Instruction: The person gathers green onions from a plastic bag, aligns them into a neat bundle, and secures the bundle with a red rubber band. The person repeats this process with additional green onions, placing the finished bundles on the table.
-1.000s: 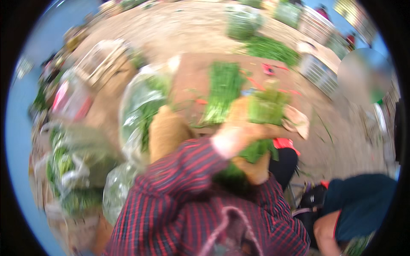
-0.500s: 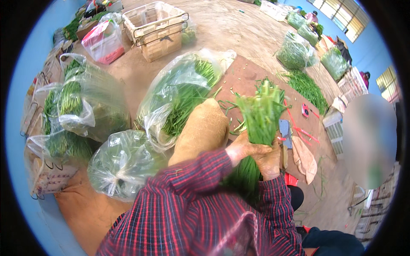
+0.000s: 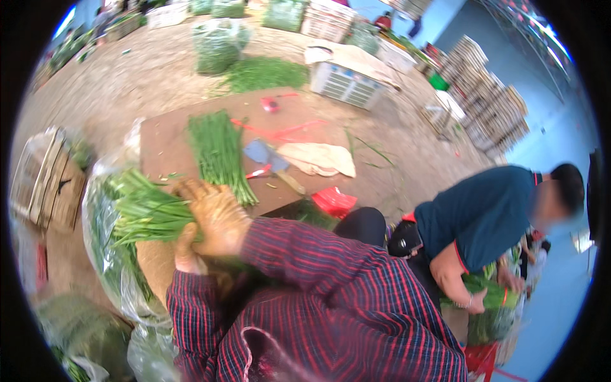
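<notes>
Head view: left hand [image 3: 186,249] and right hand [image 3: 221,213] are closed round a bunch [image 3: 149,213], left of centre.
They probably press it so that it stays together; the cleaver [image 3: 258,152] lies on the board [image 3: 162,143], perhaps for easy reach. Half a second earlier, the bunch stood upright; now it leans left.

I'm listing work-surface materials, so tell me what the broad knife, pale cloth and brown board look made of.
Broad knife: dull, blue-grey blade, probably metal; the tan handle may be wood, though no grain shows. Pale cloth: soft matt fabric, judging by its folds; fibre unclear. Brown board: matt, perhaps wood or composite, from its flat, even surface.
</notes>
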`<state>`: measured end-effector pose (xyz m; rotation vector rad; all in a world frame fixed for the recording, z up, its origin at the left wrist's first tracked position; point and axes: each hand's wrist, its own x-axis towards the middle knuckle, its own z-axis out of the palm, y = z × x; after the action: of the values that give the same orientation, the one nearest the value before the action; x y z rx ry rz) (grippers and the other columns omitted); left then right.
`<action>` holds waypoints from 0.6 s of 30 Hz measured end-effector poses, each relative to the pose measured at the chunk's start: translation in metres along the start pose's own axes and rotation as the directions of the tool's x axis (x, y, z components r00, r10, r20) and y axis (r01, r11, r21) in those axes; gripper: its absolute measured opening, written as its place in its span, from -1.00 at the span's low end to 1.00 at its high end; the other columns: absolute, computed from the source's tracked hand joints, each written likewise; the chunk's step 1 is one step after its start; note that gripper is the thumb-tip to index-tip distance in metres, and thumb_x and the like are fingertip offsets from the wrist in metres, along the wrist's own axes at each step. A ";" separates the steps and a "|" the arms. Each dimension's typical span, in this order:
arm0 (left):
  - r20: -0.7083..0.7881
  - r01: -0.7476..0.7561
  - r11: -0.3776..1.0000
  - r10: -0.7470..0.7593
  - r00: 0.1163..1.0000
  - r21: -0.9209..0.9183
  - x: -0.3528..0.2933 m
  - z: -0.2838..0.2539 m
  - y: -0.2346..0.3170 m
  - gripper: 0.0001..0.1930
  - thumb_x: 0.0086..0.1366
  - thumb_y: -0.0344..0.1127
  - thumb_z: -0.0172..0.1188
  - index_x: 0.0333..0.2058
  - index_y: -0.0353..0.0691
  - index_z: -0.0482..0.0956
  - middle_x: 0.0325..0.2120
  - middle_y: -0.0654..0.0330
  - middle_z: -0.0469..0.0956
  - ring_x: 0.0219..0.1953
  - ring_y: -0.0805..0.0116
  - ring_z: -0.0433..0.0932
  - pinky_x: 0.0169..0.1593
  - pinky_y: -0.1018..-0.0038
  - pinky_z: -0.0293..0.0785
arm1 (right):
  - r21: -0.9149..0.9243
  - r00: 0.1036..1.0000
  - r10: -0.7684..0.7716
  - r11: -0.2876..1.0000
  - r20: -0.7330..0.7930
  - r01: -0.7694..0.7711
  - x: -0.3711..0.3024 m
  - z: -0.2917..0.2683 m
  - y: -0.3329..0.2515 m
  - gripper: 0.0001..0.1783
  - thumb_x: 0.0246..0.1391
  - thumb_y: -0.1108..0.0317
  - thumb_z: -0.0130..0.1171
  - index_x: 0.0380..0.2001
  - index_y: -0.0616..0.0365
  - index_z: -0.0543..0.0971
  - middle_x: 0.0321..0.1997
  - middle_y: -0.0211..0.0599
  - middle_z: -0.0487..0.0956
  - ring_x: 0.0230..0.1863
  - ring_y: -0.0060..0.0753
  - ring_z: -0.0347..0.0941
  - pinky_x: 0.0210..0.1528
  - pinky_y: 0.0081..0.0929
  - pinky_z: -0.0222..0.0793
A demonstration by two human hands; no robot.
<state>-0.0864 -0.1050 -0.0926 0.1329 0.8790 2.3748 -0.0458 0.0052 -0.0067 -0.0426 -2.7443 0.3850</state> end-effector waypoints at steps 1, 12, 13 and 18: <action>0.087 -0.062 0.996 0.068 0.994 -0.071 0.003 0.007 0.002 -0.17 0.07 -0.22 0.40 0.32 -0.19 0.27 0.20 0.14 0.43 0.24 0.12 0.40 0.37 0.17 0.29 | -0.049 1.000 0.003 0.999 0.027 -0.002 -0.001 -0.001 0.000 0.18 -0.34 -0.02 0.38 0.39 0.16 0.15 0.39 0.02 0.27 0.37 0.04 0.26 0.25 -0.08 0.25; 0.050 -0.311 0.929 0.326 0.944 -0.202 0.074 0.006 0.064 -0.36 0.17 -0.17 0.36 0.24 -0.09 0.42 0.00 0.08 0.57 -0.02 0.11 0.57 0.10 0.13 0.56 | 0.031 0.876 0.481 0.876 0.025 -0.482 -0.165 0.015 0.133 -0.19 -0.15 -0.01 0.45 0.19 0.05 0.49 -0.05 -0.10 0.65 -0.04 -0.05 0.60 0.02 -0.13 0.51; 0.080 -0.399 0.892 0.423 0.903 -0.213 0.081 0.006 0.069 -0.38 0.18 -0.18 0.36 0.22 -0.11 0.44 -0.02 0.08 0.59 -0.03 0.11 0.58 0.09 0.13 0.58 | -0.035 0.792 0.602 0.798 0.103 -0.602 -0.186 0.018 0.144 -0.23 -0.12 -0.04 0.41 0.18 0.05 0.52 0.00 -0.08 0.64 -0.01 -0.07 0.60 0.05 -0.13 0.50; 0.012 -0.353 0.843 0.392 0.920 -0.406 0.094 0.030 0.092 -0.58 0.19 -0.24 0.37 -0.02 -0.31 0.54 -0.11 0.02 0.62 -0.11 0.12 0.63 0.05 0.19 0.62 | 0.227 0.758 0.425 0.779 0.494 -0.585 -0.209 0.029 0.128 -0.22 -0.05 -0.04 0.40 0.22 0.08 0.52 0.21 0.05 0.53 0.21 -0.01 0.49 0.27 -0.24 0.37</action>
<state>-0.2008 -0.0901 -0.0221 0.2726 0.3255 2.8328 0.1354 0.1038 -0.1414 -0.7183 -2.9788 1.1906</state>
